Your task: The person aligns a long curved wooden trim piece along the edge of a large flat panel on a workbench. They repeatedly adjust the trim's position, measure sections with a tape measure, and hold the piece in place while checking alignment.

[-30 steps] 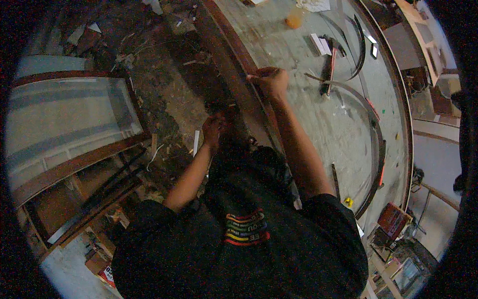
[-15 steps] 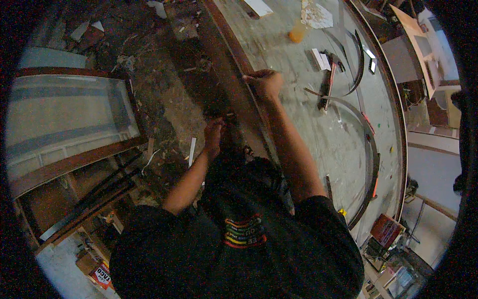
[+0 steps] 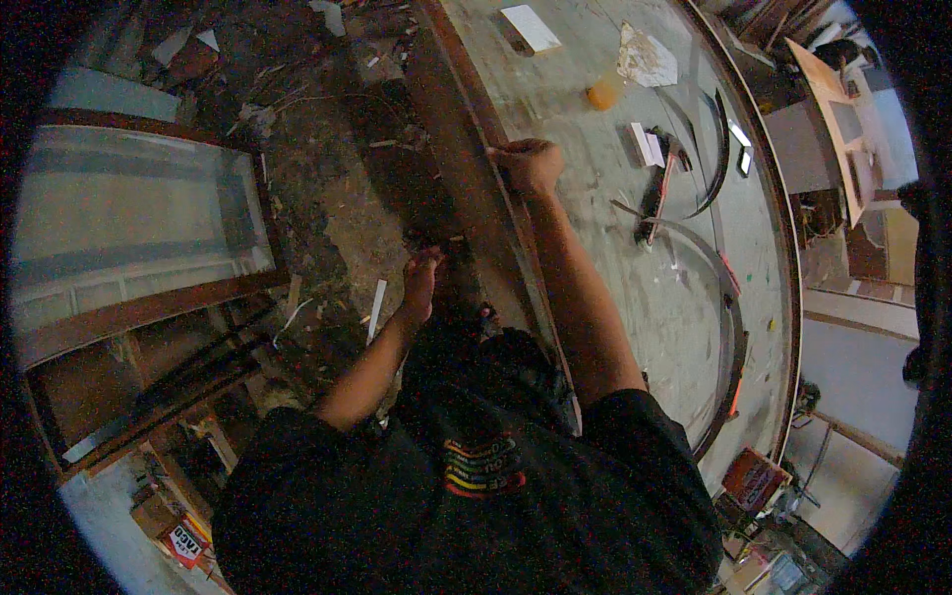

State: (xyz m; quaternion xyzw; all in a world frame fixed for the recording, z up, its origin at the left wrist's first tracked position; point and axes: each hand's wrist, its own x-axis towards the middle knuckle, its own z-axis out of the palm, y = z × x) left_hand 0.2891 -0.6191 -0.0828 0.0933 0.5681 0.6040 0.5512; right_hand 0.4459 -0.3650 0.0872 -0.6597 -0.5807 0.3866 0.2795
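Observation:
My right hand is closed at the brown near-left edge of a large grey-green worktable, its fingertips over the rim. Lower and to the left, my left hand is held beside the table's dark side, fingers curled together. A small dark shape shows at its fingertips, too dim to name. Right of my right forearm, long dark curved strips lie on the tabletop. Among them rests a narrow tool with a red and dark handle, next to small white pieces.
Farther up the table are an orange round thing, a stained white paper and a white rectangular piece. Scraps litter the dark floor. At left stands a brown-framed, glass-like panel. A red-brown box is at lower right.
The view has shifted slightly, so the tabletop things appear a little lower. My right hand stays at the table edge; my left hand sits slightly lower in the picture, still curled.

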